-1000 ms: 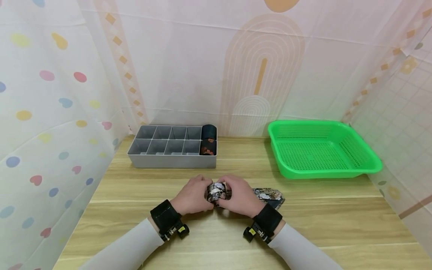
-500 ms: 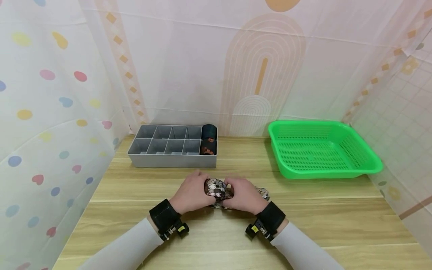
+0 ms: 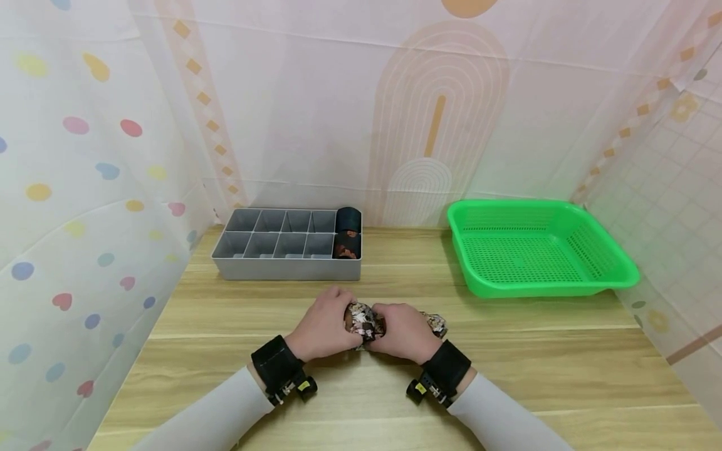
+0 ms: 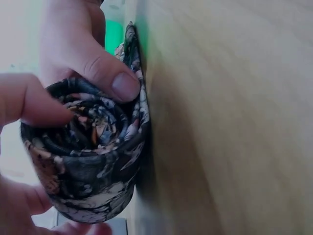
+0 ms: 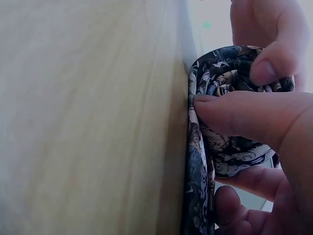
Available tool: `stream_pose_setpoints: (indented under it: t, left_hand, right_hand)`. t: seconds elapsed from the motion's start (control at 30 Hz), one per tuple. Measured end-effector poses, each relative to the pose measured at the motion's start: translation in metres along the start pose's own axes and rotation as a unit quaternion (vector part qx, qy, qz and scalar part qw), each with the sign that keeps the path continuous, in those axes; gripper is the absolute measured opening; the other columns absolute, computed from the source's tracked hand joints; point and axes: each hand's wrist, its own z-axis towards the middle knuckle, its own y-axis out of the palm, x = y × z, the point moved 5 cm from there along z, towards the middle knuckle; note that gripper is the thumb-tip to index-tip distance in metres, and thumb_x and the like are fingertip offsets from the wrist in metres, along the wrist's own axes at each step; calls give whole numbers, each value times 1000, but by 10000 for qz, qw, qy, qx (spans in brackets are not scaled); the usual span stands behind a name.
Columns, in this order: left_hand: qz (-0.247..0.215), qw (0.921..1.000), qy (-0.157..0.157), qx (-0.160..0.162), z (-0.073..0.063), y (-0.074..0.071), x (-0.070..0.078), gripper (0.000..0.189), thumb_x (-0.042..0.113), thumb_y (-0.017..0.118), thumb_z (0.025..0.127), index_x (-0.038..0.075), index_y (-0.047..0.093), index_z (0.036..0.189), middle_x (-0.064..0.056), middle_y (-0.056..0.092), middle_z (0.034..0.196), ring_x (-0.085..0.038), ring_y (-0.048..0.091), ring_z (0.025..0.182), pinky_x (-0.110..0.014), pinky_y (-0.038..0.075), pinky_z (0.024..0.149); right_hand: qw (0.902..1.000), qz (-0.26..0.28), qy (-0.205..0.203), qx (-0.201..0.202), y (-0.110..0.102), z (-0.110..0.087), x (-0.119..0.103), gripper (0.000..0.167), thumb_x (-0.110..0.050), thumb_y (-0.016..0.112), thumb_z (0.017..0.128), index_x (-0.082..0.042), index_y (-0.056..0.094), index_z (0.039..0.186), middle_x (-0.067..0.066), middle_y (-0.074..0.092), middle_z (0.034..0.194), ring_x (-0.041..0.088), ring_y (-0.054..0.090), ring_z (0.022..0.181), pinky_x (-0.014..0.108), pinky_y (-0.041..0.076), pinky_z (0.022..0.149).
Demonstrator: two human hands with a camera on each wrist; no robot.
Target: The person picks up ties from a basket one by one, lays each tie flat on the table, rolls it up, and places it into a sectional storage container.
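Note:
A patterned necktie (image 3: 361, 321) in black, white and brown is mostly wound into a thick roll on the table. My left hand (image 3: 324, 327) holds the roll from the left, thumb and fingers curled around it. On its other side my right hand (image 3: 402, 332) pinches the tie where the strip meets the roll. The loose tail (image 3: 436, 324) sticks out to the right, partly hidden beneath that hand. Spiral layers show at the end of the roll (image 4: 93, 176) in the left wrist view. In the right wrist view, the thumb (image 5: 215, 110) presses on the flat strip (image 5: 196, 181).
Behind the hands stands a grey divided box (image 3: 290, 270); its two right-end compartments hold a dark roll (image 3: 348, 219) and a dark roll with orange pattern (image 3: 346, 246). A green perforated basket (image 3: 555, 291) is at the back right. Patterned curtains enclose the wooden table (image 3: 553, 388).
The necktie's tail has grown shorter, its end drawn leftward toward the roll. The right hand shifted slightly right and then back, while the left hand stayed around the roll.

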Motion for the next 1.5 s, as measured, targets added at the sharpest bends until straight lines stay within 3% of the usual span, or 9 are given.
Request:
stream_pose_setpoints:
  t: [0.3, 0.53, 0.77, 0.97, 1.1, 1.3, 1.5]
  left_hand:
    - [61, 9975, -199, -681, 4, 4, -15, 60, 23, 95, 60, 11, 67, 112, -6, 59, 103, -22, 56, 89, -39, 52, 74]
    - [105, 9974, -270, -654, 5, 4, -20, 65, 23, 95, 59, 15, 67, 117, -6, 59, 106, -23, 57, 94, -42, 53, 78]
    - [174, 9977, -286, -583, 4, 7, -16, 58, 28, 92, 66, 16, 70, 119, -6, 59, 106, -23, 56, 93, -40, 51, 74]
    - [8, 9978, -406, -525, 2, 6, -15, 62, 30, 91, 66, 18, 71, 124, -4, 58, 104, -21, 55, 90, -37, 47, 72]
    - [32, 9978, -413, -512, 2, 6, -13, 53, 33, 89, 67, 20, 71, 115, -3, 57, 102, -20, 54, 88, -35, 45, 69]
    - [-141, 9980, -442, -433, 4, 5, -11, 49, 34, 86, 66, 17, 70, 109, -5, 59, 103, -20, 55, 88, -36, 47, 69]
    - [-372, 9983, -371, -237, 4, 1, -8, 53, 30, 82, 68, 14, 71, 117, -6, 60, 108, -20, 57, 91, -38, 52, 76]
  right_hand:
    - [9995, 140, 248, -154, 0, 1, 5, 39, -41, 92, 72, -24, 68, 97, -6, 75, 91, 14, 68, 81, 34, 55, 71]
    - [9984, 199, 467, -255, -5, 1, 11, 42, -36, 93, 71, -22, 68, 102, -3, 74, 92, 15, 66, 80, 36, 55, 72]
    - [9992, 115, 237, -296, -6, 0, 8, 48, -39, 93, 71, -21, 67, 106, -3, 75, 95, 16, 69, 83, 37, 56, 74]
    - [9975, 675, -3, -189, -11, 0, 4, 71, -43, 93, 71, -21, 65, 134, 0, 74, 123, 20, 70, 108, 42, 58, 92]
    - [9945, 1035, -128, 113, -19, -1, 0, 72, -44, 90, 77, -20, 64, 140, 4, 69, 135, 21, 67, 115, 43, 57, 95]
    - [9947, 942, -167, 382, -26, -1, -2, 52, -35, 84, 78, -19, 69, 125, -4, 65, 102, 13, 58, 85, 31, 50, 71]
    - [9970, 761, -43, 92, -26, 1, 3, 41, -29, 83, 73, -20, 65, 109, -2, 57, 83, 10, 50, 68, 27, 41, 58]
